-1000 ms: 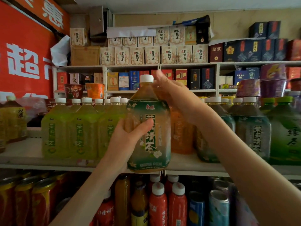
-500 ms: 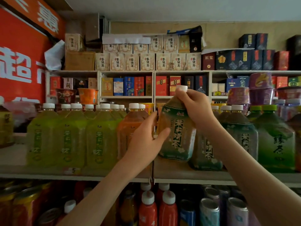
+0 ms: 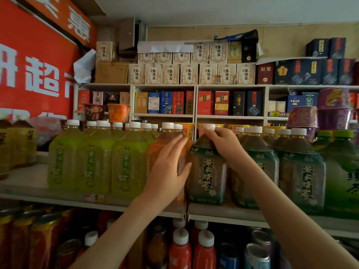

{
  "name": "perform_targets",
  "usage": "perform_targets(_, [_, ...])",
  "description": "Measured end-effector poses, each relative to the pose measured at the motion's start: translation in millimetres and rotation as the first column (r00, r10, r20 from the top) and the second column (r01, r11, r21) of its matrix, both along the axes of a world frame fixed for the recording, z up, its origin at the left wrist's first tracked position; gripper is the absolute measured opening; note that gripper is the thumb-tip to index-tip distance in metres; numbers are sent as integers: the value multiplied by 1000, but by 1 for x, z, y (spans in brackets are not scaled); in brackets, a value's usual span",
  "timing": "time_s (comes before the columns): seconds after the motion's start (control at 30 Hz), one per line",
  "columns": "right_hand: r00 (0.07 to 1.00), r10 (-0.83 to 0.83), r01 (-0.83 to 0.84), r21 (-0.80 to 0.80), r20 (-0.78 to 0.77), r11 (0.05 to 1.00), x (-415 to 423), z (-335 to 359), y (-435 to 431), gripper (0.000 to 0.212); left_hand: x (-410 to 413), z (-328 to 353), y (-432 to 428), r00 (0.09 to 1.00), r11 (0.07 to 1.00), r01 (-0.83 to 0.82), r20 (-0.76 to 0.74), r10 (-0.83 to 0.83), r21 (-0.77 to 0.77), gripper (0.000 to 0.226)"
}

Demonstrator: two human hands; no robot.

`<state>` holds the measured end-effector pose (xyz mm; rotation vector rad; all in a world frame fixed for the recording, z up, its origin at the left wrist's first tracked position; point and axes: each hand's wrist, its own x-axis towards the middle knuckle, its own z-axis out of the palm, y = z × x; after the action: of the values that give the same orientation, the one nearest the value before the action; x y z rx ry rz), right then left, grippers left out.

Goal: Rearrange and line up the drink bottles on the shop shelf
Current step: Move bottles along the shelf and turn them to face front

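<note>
"Green label or orange: which bottle do you have?"

"The dark green jasmine tea bottle [image 3: 206, 171]. My right grip [image 3: 223, 140] is curled over its shoulder and neck, fingertips on the white cap. It stands upright near the front edge of the shelf [image 3: 223, 211], about midway along the row."

"And your other side?"

"My left grip [image 3: 169, 167] is open, fingers straight, palm flat on the orange tea bottle [image 3: 161, 148] just to the left. The thumb reaches toward the green bottle's side, but I cannot tell whether it touches."

"What stands around them?"

"Left of the orange one is a block of pale green drink bottles [image 3: 93, 162]. Right of mine are more dark green jasmine tea bottles [image 3: 303, 171], packed side by side, then green-capped bottles [image 3: 342, 171] at the far right. Under the shelf stand red bottles [image 3: 179, 249] with white caps, and cans [image 3: 256, 255]. Higher up, cream boxes [image 3: 189, 73] sit in rows, with a red banner [image 3: 35, 74] bearing white characters on the left."
</note>
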<state>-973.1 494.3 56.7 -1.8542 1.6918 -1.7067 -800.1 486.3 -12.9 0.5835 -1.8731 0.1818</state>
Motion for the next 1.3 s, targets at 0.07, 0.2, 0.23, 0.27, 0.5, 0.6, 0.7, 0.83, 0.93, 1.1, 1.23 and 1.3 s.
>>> perform_targets(0.07, [999, -5, 7, 42, -32, 999, 0, 4, 2, 29, -4, -2, -3, 998, 998, -62, 23, 63, -20, 67])
perform_targets(0.2, [995, -39, 45, 73, -90, 996, 0, 5, 1, 23, -13, -8, -7, 978, 981, -194, 69, 196, -30, 72])
perform_targets(0.23, [993, -53, 60, 64, -104, 996, 1, 4, 0, 21, -14, -10, -8, 972, 976, -215, 88, 218, -40, 70])
perform_targets(0.27, [992, -66, 72, 52, -110, 996, 1, 2, 1, 20, -14, -11, -8, 966, 972, -227, 113, 231, -54, 68])
perform_targets(0.5, [956, -215, 170, -219, -201, 961, 18, -28, 11, 68, -10, -19, -12, 991, 993, -106, 79, 111, -53, 54])
perform_targets(0.6, [912, -324, 202, -413, -252, 888, 36, -39, 20, 71, -4, -21, -9, 999, 999, -49, 2, 49, -23, 55])
perform_targets(0.7, [933, -259, 121, -463, -248, 878, 59, -52, 27, 66, 12, -29, -7, 994, 996, -89, -56, 89, 3, 52])
perform_targets(0.83, [948, -155, -4, -495, -280, 869, 96, -72, 30, 57, 42, -41, -12, 988, 992, -123, -88, 126, 35, 49])
perform_targets(0.93, [940, -67, -124, -521, -334, 845, 127, -83, 25, 53, 70, -48, -24, 980, 983, -180, -77, 183, 41, 53])
perform_targets(1.1, [929, -23, -148, -429, -369, 891, 182, -98, -1, 58, 130, -53, -49, 963, 960, -263, -41, 268, 95, 62])
perform_targets(1.23, [951, -105, -26, -415, -290, 909, 216, -97, -27, 65, 181, -43, -75, 950, 951, -296, -71, 303, 91, 68])
perform_targets(1.3, [952, -152, 25, -426, -265, 904, 227, -97, -38, 66, 201, -39, -88, 948, 950, -300, -82, 307, 89, 71])
